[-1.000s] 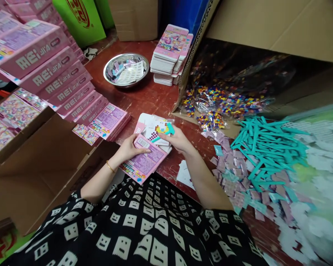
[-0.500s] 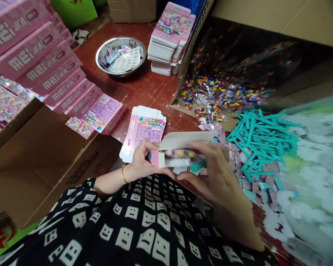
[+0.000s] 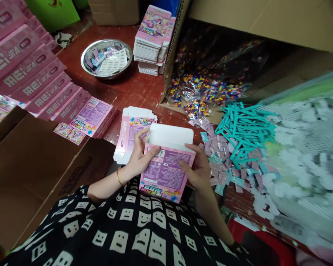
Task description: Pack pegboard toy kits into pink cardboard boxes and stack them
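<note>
A pink and purple box [image 3: 166, 170] is held between my two hands, its printed back toward me and its white top flap [image 3: 170, 136] raised. My left hand [image 3: 143, 153] grips the box's upper left corner, thumb on the printed face. On the right edge, my right hand [image 3: 195, 166] holds the box with its thumb pressed on the face. The inside of the box is hidden. Just behind my left hand lies a flat unfolded carton [image 3: 124, 136].
Stacked pink boxes [image 3: 36, 75] rise at left beside an open carton [image 3: 19, 162]. A steel bowl [image 3: 84, 66] and flat cartons [image 3: 147, 48] stand behind. At right are bead bags [image 3: 199, 92], teal sticks [image 3: 246, 125], small sachets [image 3: 222, 155] and white pieces [image 3: 302, 159].
The box has turned from showing its open end and contents to showing its printed back. My right hand has moved from the opening to the right edge. The view has shifted rightward.
</note>
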Available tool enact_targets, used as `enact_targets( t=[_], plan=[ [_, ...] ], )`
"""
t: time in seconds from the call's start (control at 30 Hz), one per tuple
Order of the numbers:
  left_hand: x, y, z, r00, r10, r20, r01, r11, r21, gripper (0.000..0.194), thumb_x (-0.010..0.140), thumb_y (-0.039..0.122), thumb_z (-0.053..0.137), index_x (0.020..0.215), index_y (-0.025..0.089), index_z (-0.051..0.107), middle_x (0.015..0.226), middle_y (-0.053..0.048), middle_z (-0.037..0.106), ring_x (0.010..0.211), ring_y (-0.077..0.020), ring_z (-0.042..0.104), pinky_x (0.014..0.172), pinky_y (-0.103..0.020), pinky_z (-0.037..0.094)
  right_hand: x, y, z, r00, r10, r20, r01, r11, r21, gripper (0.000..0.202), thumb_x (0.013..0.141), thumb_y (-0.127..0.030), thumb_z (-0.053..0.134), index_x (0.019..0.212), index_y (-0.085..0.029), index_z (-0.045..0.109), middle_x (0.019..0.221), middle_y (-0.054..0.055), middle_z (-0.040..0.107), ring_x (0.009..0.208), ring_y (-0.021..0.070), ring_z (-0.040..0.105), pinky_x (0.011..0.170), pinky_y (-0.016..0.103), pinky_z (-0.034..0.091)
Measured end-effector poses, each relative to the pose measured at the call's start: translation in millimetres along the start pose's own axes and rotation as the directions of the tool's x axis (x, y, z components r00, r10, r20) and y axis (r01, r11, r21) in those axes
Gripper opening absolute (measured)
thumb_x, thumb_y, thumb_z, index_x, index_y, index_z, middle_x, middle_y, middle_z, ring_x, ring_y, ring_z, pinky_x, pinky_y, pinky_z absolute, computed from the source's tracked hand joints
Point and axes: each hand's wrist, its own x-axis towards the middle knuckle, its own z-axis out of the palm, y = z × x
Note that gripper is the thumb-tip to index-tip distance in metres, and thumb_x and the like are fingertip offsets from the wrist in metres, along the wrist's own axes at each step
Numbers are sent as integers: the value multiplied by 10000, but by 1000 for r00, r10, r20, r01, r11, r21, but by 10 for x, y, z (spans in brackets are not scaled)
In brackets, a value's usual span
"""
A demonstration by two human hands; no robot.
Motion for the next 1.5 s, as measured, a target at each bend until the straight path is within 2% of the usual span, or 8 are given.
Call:
enact_targets(
  t=[0.13,0.3,0.5,0.73,1.07,1.27,1.37,1.5],
  plan=[
    [22,-252,102,956,-134,260,122,991,63,405,890,595,610,829,202,539,804,-8,588,770,-160,588,771,-330,480,-192,316,215,972,207,-115,-201,978,61,343,816,-512,702,676,-230,568,629,-34,527,602,149,528,639,308,474],
    [26,-462,212,978,-136,158,157,979,-128,502,732,540,807,856,220,440,847,3,640,849,-171,646,850,-348,502,-250,378,311,922,93,-376,-19,980,196,472,744,-422,794,1120,-274,549,892,-2,680,893,203,678,909,385,529],
    [32,-323,248,973,-159,168,169,985,-45,331,818,451,731,942,202,551,921,-33,654,846,-167,624,816,-326,496,-90,248,127,980,167,-105,-152,979,137,200,783,-436,767,835,-245,738,891,29,706,861,196,665,822,346,536],
    [136,-341,299,951,-254,178,263,964,-30,296,880,488,627,856,197,581,812,-6,625,749,-156,579,717,-292,468,9,282,28,857,515,9,-462,761,456,348,596,-495,882,817,-242,788,875,31,777,759,208,693,692,346,562],
    [80,-325,328,887,-6,461,25,999,-35,307,806,413,779,988,199,655,1102,-91,676,1081,-229,640,978,-394,479,-129,415,-132,907,420,13,-379,805,456,313,671,-554,840,763,-264,767,933,55,793,921,259,733,874,457,574],
    [124,-396,377,923,-1,385,39,995,-90,449,745,339,841,1094,202,595,1243,-118,630,1197,-249,609,1033,-437,480,-229,404,-216,962,271,12,-258,902,347,236,625,-424,894,775,-284,779,1115,61,770,1094,279,702,953,496,553],
    [112,-413,317,930,-135,343,198,967,-158,620,744,391,835,1231,211,497,1272,-136,621,1147,-238,644,906,-380,549,-170,432,-340,928,315,-198,-244,917,315,283,638,-369,879,888,-265,795,1095,58,771,998,253,723,895,446,584],
    [-1,-341,59,782,-388,488,516,842,-157,614,720,483,836,1145,195,501,997,-82,720,824,-187,733,671,-288,566,143,497,-316,777,263,-572,-91,946,312,236,726,-377,816,908,-232,777,879,2,761,787,196,718,800,399,611]
  ],
)
